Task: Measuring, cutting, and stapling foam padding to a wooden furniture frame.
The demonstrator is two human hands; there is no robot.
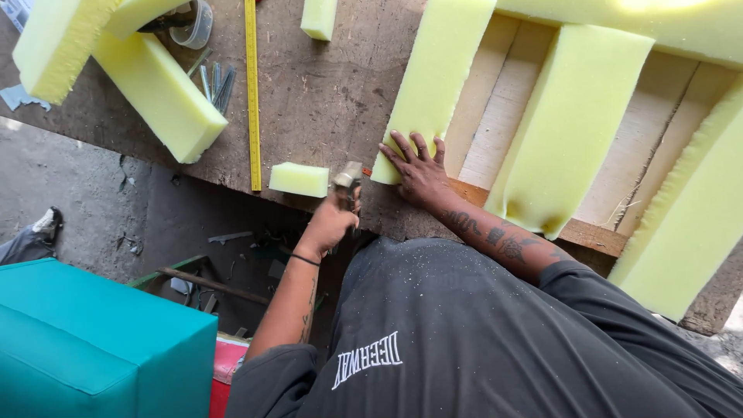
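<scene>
Yellow foam strip (pixel 436 85) lies flat under my right hand (pixel 419 166), fingers spread on its near end over the wooden frame (pixel 596 232). My left hand (pixel 329 224) is wrapped around a hammer (pixel 347 182) just beside that end.

The left hand (pixel 331 224) is curling into a fist around the handle of a hammer (pixel 348 179), knuckles facing up, at the near edge of the workbench. Its forearm is running down and to the left, bent at the elbow, bare and tattooed, with a thin dark band circling the wrist. The right hand (pixel 418 166) is lying flat, palm down, fingers (pixel 402 147) spreading and pointing away from the body, pressing on the near end of a yellow foam strip (pixel 437 77). Its tattooed forearm is angling back to the right towards the short sleeve.
</scene>
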